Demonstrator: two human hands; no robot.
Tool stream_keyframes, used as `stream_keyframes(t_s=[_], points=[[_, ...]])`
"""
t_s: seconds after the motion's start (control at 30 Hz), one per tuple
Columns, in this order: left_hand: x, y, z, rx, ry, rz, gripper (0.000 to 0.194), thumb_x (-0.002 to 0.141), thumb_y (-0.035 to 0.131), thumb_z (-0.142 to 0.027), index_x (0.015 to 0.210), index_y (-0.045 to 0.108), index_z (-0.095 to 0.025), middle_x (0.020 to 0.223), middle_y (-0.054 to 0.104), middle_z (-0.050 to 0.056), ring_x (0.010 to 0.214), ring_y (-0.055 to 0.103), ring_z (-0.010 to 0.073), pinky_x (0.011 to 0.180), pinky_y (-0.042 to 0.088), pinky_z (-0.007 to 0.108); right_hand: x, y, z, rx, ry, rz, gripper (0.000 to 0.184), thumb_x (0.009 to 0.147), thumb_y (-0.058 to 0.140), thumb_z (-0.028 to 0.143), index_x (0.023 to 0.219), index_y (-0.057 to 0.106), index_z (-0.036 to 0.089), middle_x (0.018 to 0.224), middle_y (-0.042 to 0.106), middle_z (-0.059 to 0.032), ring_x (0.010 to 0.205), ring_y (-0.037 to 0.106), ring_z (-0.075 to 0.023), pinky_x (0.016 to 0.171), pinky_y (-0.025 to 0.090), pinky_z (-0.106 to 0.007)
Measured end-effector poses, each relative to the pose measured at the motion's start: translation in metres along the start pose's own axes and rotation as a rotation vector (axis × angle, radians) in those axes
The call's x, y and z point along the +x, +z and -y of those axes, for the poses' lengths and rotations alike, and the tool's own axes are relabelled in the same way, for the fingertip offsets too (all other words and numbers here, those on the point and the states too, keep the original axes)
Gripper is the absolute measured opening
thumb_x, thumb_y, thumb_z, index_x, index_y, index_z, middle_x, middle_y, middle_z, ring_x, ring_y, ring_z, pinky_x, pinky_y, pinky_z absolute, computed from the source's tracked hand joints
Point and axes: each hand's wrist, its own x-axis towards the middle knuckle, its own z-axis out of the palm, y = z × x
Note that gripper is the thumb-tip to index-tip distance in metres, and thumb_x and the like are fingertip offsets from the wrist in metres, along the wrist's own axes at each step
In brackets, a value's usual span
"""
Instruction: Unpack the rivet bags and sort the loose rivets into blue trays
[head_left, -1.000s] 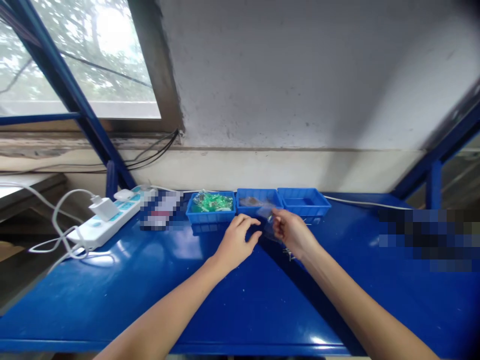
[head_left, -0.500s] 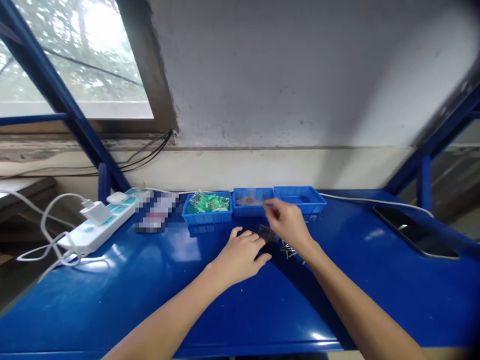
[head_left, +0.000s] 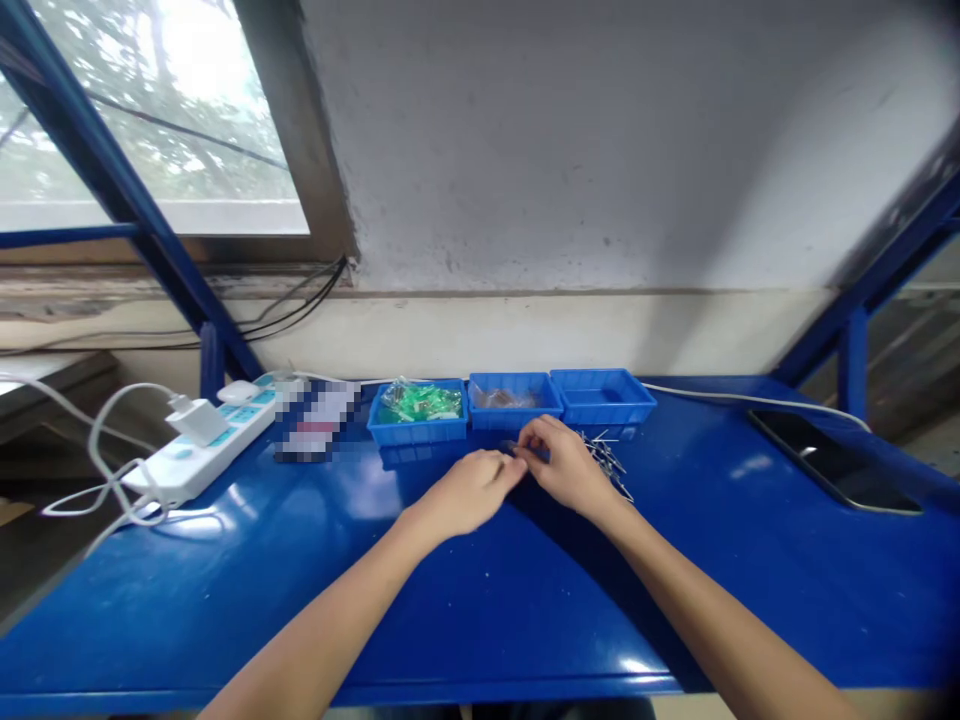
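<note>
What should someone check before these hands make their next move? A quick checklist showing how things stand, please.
1. Both bare hands in view: ok; the left hand and right hand are close together.
2. Secure hold on the small, dark-looking item between them: cannot tell; it is mostly hidden.
3. Thin, silvery metal pins in order: not ok; they lie jumbled beside the right hand.
4. Rectangular blue plastic tray with bright-green pieces upright: ok.
5. Flat, black, rectangular phone away from the hands: ok; it lies far to the right.
</note>
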Motion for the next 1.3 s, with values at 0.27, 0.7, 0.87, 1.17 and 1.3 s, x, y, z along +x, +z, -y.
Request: stream_keyframes(t_s=[0.27,0.7,0.87,1.17,1.3], points=[[0.011,-0.011,0.013,-0.343,-0.126,-0.396,0.022,0.086,0.048,-0.032,0.083,0.062,-0.016,0.075,0.064,0.003,0.069,0.059,0.0153,0.067,0.046,0.027,-0.006,0.007,0.02,0.163,-0.115,-0.165,0.01,0.08,0.054,0.02,0.085,0.063,0.021,0.088,0.047,-0.0065,0.088,0.047,-0.0208,0.08,0.041,-0.035],[0.0,0.011,0.0,0.291,0.179,-0.301,0.025,0.089,0.05,-0.028,0.11,0.059,-0.02,0.109,0.061,0.007,0.102,0.052,0.0212,0.091,0.042,0.038,0.01,-0.01,-0.001,1.151,0.643,-0.283,0.032,0.064,0.07,0.042,0.064,0.049,0.018,0.05,0.046,0.006,0.042,0.041,-0.0069,0.041,0.032,-0.02],[-0.003,0.021,-0.003,0.357,0.156,-0.047,0.053,0.089,0.043,-0.049,0.136,0.038,-0.025,0.14,0.044,0.007,0.13,0.033,0.0272,0.103,0.03,0.049,0.019,-0.058,-0.022,1.015,0.399,-1.017,0.029,0.069,0.067,0.04,0.075,0.047,0.021,0.06,0.048,0.0075,0.047,0.045,-0.0064,0.044,0.035,-0.019],[-0.006,0.011,-0.012,0.57,0.036,-0.032,0.025,0.088,0.05,-0.038,0.089,0.064,-0.018,0.091,0.067,0.009,0.097,0.055,0.0275,0.088,0.035,0.046,0.02,-0.022,-0.021,-0.176,-0.028,-0.306,0.017,0.084,0.053,0.032,0.088,0.064,0.019,0.072,0.061,-0.0034,0.072,0.056,-0.0176,0.067,0.041,-0.029],[-0.004,0.005,0.0,0.522,-0.144,-0.06,0.052,0.082,0.056,-0.045,0.126,0.047,-0.02,0.11,0.062,0.013,0.105,0.051,0.0353,0.087,0.035,0.052,0.006,-0.006,-0.008,-0.217,0.041,-0.073,0.022,0.088,0.047,0.032,0.092,0.064,0.02,0.07,0.062,-0.0034,0.069,0.057,-0.0174,0.064,0.039,-0.027]])
